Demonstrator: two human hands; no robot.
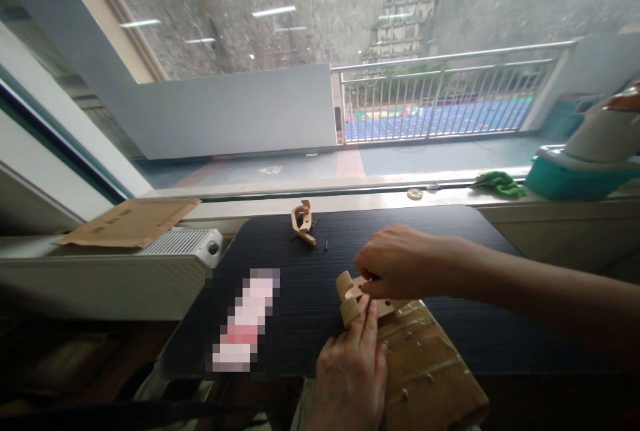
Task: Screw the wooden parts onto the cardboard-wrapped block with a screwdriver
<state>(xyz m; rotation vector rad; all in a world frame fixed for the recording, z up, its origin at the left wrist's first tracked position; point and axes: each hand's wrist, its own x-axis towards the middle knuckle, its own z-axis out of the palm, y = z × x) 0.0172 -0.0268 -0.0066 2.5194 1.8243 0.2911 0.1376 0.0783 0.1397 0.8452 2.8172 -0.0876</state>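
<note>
My left hand [353, 368] rests at the near edge of the dark table [280, 271], its fingers pressed together on a curved wooden piece [349, 296] that sits at the end of a flat wooden assembly wrapped in clear film [425, 364]. My right hand [397, 261] reaches in from the right and pinches down on the same wooden piece from above; what is between its fingertips is hidden. A second small wooden part [303, 221] lies at the far side of the table, with a few small dark screws [326, 244] beside it.
A blurred pink and white object [245, 321] lies on the table's left part. A white radiator [185, 244] with brown cardboard [127, 221] on it stands left. On the window sill are a tape roll [415, 194], green cloth [500, 183] and a teal-based appliance [585, 164].
</note>
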